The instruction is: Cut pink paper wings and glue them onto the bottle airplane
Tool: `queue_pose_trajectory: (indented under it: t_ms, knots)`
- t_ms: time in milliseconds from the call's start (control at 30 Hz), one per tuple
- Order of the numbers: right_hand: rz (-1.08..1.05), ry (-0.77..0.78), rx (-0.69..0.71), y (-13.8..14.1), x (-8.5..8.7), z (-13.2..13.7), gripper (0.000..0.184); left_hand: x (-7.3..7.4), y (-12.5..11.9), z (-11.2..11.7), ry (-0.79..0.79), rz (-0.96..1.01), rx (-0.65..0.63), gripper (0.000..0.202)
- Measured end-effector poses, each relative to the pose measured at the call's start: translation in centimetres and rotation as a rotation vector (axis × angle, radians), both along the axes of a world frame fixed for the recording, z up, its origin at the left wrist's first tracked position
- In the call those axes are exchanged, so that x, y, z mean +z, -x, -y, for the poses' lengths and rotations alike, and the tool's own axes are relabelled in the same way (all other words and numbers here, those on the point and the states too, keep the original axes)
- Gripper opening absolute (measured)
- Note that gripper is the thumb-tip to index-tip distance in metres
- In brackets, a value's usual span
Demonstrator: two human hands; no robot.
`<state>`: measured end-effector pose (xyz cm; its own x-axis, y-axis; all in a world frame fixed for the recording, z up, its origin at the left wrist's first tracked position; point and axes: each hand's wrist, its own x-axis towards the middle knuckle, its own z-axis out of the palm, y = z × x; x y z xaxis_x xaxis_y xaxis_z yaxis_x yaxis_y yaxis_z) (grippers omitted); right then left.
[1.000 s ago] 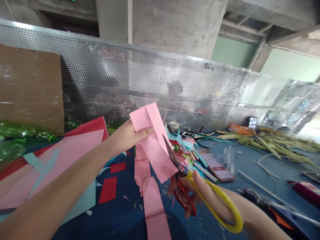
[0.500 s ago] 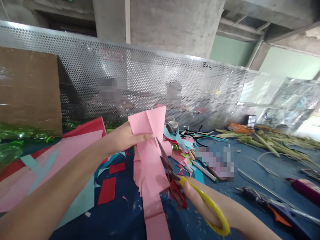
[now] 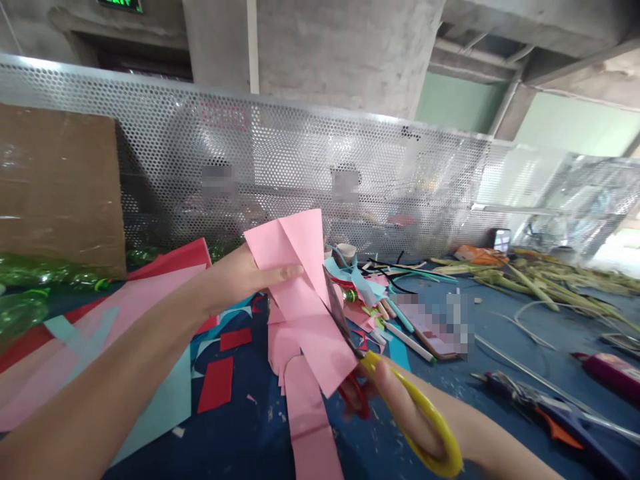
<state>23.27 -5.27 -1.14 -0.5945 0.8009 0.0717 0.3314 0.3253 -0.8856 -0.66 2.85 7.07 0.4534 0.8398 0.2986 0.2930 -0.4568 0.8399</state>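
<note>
Indoors, above a blue table [image 3: 240,440] strewn with cuttings, a person holds up folded pink paper [image 3: 310,313] in the left hand [image 3: 240,277], the thumb pressed across its front and the fingers hidden behind. Plain and pale, the paper shows a slanting crease and overlapping layers that fan apart at the top. The right hand [image 3: 393,393] grips scissors [image 3: 367,363] with dark blades, one yellow handle and one red; the thumb passes through the yellow loop, while the fingers by the red one are blurred.

The paper's long axis runs aslant, its upper end rising beyond the left hand, its lower end dropping toward the right. The scissors point up and away from the right hand, a blade along the paper's right edge; whether paper sits between the blades cannot be told.

A broad pink sheet [image 3: 150,300] lies left of the left hand. A glue gun [image 3: 545,413] rests well right of the right hand, and a pink strip [image 3: 309,410] runs nearer the person, between both hands. Two red rectangles [image 3: 216,385] lie nearer than the left hand. Open room shows on the strip's two sides, dotted with small scraps [image 3: 179,432].
</note>
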Motion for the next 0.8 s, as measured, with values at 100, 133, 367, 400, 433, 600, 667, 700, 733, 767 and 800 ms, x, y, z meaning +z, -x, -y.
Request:
queue_pose_trajectory:
  t_ms: [100, 133, 367, 400, 433, 600, 667, 700, 733, 767, 800]
  knots:
    - [0.010, -0.038, 0.016, 0.5, -0.1, 0.1, 0.064, 0.0, -0.4, 0.4, -0.018, -0.077, -0.067, 0.036]
    - [0.016, -0.056, 0.019, 0.6, -0.1, 0.1, 0.065, 0.0, -0.4, 0.5, -0.012, -0.096, -0.098, 0.036]
    - [0.000, -0.134, 0.023, 0.8, -0.2, 0.4, 0.064, 0.1, 0.3, 0.2, 0.031, -0.168, -0.206, 0.046]
    - [0.002, -0.137, 0.044, 0.7, -0.1, 0.4, 0.066, 0.2, 0.4, 0.1, 0.046, -0.161, -0.213, 0.047]
    - [-0.007, -0.131, 0.068, 0.7, 0.0, 0.4, 0.068, 0.2, 0.5, 0.1, 0.058, -0.148, -0.212, 0.048]
    - [-0.117, -0.133, 0.066, 0.9, 0.8, 0.8, 0.062, 0.3, 0.1, 0.3, 0.067, -0.134, -0.212, 0.049]
    - [-0.107, -0.150, 0.025, 1.1, 0.7, 0.9, 0.060, 0.1, -0.2, 0.3, 0.069, -0.139, -0.233, 0.050]
    - [-0.093, -0.150, 0.015, 1.1, 0.6, 0.8, 0.061, 0.0, -0.4, 0.3, 0.066, -0.139, -0.238, 0.050]
    - [-0.080, -0.149, 0.009, 1.1, 0.5, 0.7, 0.063, -0.2, -0.5, 0.2, 0.062, -0.138, -0.240, 0.049]
    - [-0.072, -0.147, 0.012, 1.1, 0.3, 0.6, 0.064, -0.3, -0.6, 0.2, 0.060, -0.135, -0.235, 0.049]
    - [-0.064, -0.147, 0.013, 1.1, 0.0, 0.4, 0.064, -0.5, -0.6, 0.1, 0.063, -0.131, -0.233, 0.049]
